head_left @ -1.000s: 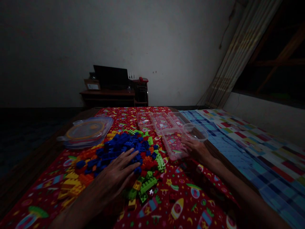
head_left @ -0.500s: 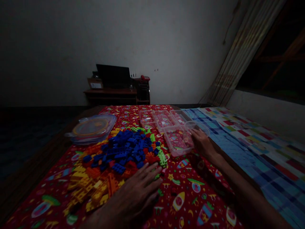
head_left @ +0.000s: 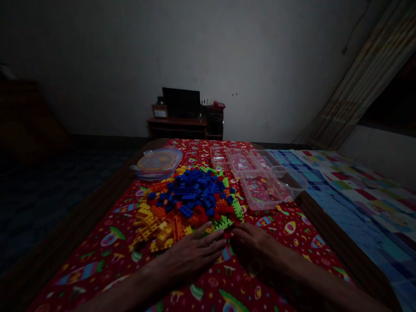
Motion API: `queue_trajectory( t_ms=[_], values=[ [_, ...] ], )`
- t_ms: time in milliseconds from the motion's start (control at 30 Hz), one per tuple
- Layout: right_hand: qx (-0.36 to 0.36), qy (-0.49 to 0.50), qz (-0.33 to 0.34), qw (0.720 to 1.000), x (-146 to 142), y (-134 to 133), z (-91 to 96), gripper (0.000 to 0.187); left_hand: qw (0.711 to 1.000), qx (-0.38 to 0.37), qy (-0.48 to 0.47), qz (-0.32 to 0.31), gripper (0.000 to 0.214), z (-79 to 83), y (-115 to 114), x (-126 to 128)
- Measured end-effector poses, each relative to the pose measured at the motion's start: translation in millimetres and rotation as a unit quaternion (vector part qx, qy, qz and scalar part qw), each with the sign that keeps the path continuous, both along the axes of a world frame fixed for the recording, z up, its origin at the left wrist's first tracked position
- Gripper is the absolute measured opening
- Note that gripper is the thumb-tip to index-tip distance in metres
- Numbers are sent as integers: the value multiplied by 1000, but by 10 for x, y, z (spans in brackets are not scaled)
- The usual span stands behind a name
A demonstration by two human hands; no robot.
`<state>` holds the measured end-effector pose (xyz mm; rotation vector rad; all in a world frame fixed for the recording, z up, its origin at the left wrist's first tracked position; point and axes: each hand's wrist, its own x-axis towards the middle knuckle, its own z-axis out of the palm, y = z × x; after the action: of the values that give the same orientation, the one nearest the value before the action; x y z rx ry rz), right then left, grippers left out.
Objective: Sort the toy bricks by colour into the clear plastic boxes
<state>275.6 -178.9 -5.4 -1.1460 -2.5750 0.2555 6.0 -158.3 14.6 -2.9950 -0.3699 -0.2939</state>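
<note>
Your left hand (head_left: 198,252) lies palm down at the near edge of the brick pile in the head view, fingers stretched out and slightly apart, pointing right. Your right hand (head_left: 255,240) faces it with bent fingers, tips near the left hand's; you cannot tell from this dim view whether it pinches anything. Just beyond both sets of fingertips you have green bricks (head_left: 223,223). The pile sits ahead of you on the red patterned cloth (head_left: 110,255): blue bricks (head_left: 195,188) heaped in the middle, yellow bricks (head_left: 146,223) and orange bricks (head_left: 178,228) to the near left, red bricks (head_left: 199,214) at the front. To the pile's right stands a clear rectangular box (head_left: 264,205), with a round tub (head_left: 300,187) beside it. Beyond the pile, to your left, is a stack of lids (head_left: 156,162).
</note>
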Motion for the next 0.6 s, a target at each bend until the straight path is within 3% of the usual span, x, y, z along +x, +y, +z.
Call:
queue_trajectory(
  t_ms=[133, 200, 300, 400, 500, 600],
  values=[
    [124, 41, 1, 991, -264, 437, 177, 30, 997, 64, -22, 28, 33, -21, 206, -61],
    [147, 65, -22, 987, -371, 639, 335, 30, 995, 83, -37, 42, 26, -14, 292, -76],
    [122, 112, -46, 985, -507, 945, 526, 33, 991, 86, -67, 78, 23, 46, 390, -90],
    [80, 151, -85, 982, -602, 1242, 591, 43, 987, 61, -97, 113, 25, 164, 465, -153],
    [18, 163, -141, 976, -606, 1492, 533, 53, 986, 14, -113, 119, 32, 254, 534, -351],
    [-40, 178, -196, 964, -520, 1668, 395, 59, 968, -22, -180, 174, 35, 206, 628, -694]
  ],
)
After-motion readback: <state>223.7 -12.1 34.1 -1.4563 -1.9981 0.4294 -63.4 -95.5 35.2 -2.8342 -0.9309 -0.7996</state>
